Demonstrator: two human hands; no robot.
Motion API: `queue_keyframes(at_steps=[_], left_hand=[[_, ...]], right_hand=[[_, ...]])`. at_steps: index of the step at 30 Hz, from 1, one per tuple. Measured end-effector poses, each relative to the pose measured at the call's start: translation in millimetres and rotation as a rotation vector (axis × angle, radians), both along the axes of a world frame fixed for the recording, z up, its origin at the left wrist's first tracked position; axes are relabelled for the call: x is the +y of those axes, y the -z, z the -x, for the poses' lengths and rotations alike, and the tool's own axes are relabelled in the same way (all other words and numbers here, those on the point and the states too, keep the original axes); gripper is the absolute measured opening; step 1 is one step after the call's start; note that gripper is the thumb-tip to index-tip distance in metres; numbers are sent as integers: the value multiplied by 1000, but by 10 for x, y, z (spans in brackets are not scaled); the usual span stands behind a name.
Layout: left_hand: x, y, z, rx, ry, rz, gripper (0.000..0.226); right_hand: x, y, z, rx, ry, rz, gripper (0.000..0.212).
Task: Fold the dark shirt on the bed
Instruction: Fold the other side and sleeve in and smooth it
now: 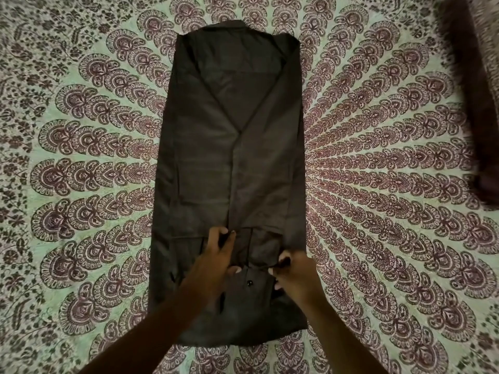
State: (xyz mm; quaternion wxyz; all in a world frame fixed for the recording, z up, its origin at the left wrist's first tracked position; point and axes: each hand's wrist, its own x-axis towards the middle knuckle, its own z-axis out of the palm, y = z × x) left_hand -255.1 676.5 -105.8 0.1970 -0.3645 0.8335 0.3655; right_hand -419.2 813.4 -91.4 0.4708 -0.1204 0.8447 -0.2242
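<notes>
The patterned bedsheet (81, 163) fills the view and runs off every edge. On its middle lies the dark shirt (232, 147), folded into a long narrow strip, with its sides turned in to meet along a centre line and the collar end farthest from the person. The cloth is so dark that its layers near the hem are hard to tell apart. The left forearm crosses the near left part of the shirt and hides it. The left hand (218, 255) has its fingers curled, pinching a fold of the fabric just left of the centre line. A small button (248, 283) shows between the hands. The right hand (293, 273) likewise pinches an edge of the shirt, and its forearm covers the near right corner. At the far right lies a dark cloth (480, 109), blurred and cut off by the frame, well apart from the shirt; what it is cannot be told.
</notes>
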Motion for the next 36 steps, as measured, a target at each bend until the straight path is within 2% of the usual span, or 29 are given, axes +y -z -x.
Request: queue_keyframes(at_steps=[7,10,15,19,22,25,27,28,30,32,34,36], left_hand=[[38,83,-27,-15,48,28,87],[18,77,-69,54,57,27,77],[-66,95,-92,233,131,254,55],[-129,149,-65,308,206,307,33],[-156,153,-45,362,295,320,33],[-227,99,75,353,269,347,35],[-361,36,245,349,218,422,28],[-464,21,360,329,188,457,42],[-709,-10,599,219,185,470,94],[-927,-19,811,73,249,422,133],[-1074,8,944,-80,324,357,146],[-1171,15,1004,-133,386,347,141]], right_hand=[[-44,-5,94,-80,-80,-88,30],[-53,20,105,-104,-101,-110,31],[-155,-25,181,-104,-158,-168,36],[-341,-88,241,186,-321,-198,54],[-456,-144,281,438,-446,-220,48],[-555,-89,332,748,-557,-13,49],[-616,65,379,829,-670,149,51],[-657,139,424,819,-759,200,54],[-754,249,545,808,-895,264,57],[-889,312,723,808,-939,266,60],[-1084,353,964,809,-938,229,63],[-1336,399,1236,824,-944,210,65]])
